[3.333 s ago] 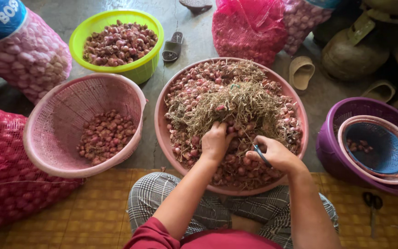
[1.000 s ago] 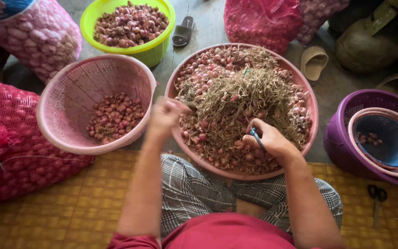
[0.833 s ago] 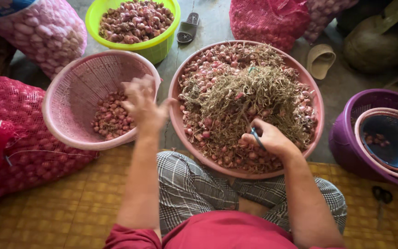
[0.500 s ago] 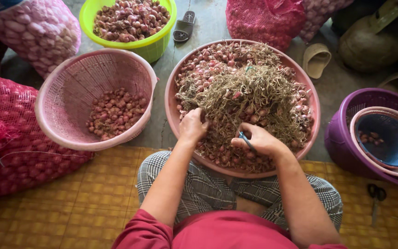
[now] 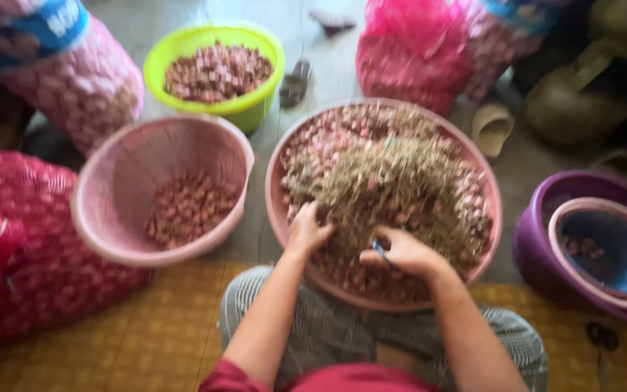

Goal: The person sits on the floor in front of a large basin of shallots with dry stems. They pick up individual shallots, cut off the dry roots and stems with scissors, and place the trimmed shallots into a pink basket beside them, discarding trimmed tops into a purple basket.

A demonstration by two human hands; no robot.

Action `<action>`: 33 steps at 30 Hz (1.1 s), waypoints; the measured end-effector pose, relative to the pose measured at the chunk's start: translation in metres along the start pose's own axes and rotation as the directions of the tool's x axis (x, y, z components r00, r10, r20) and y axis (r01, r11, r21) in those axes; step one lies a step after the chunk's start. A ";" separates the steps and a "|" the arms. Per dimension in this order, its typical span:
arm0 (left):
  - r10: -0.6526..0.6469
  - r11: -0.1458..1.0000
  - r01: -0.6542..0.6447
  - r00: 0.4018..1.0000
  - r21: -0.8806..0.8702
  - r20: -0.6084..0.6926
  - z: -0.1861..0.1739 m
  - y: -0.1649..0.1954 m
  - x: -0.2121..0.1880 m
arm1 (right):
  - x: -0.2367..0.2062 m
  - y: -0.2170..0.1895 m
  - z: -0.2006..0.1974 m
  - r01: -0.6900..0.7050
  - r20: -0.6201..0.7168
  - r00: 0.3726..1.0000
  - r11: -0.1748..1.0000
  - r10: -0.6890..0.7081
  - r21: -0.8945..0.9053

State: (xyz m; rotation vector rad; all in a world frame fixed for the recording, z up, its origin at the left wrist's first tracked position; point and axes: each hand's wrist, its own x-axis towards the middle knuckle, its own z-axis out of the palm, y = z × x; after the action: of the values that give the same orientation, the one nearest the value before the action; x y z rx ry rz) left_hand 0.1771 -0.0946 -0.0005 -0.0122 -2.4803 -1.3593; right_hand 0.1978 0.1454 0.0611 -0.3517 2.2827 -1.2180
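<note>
A grey floor and a yellow woven mat carried everything. On them sat basins, baskets, mesh sacks and sandals.

Soft daylight — whole frame motion-blurred

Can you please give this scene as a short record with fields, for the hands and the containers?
left hand: reaching into the dry stalks, in the large pink basin
right hand: holding a small blue-handled tool over the shallots
pink basket: left of the basin, shallots in the bottom
green tub: behind, full of shallots
image: blurred
</note>
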 end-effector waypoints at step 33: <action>-0.058 -0.147 0.374 0.921 -0.916 0.385 0.026 -0.016 -0.046 | 0.032 -0.004 0.014 0.078 0.071 0.995 0.982 -0.067 -0.173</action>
State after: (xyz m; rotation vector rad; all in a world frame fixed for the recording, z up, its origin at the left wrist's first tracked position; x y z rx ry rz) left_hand 0.2118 -0.0750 -0.0396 -0.0785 -0.7426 -3.2053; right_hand 0.1789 0.1186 0.0473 -0.5360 2.3447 -1.0261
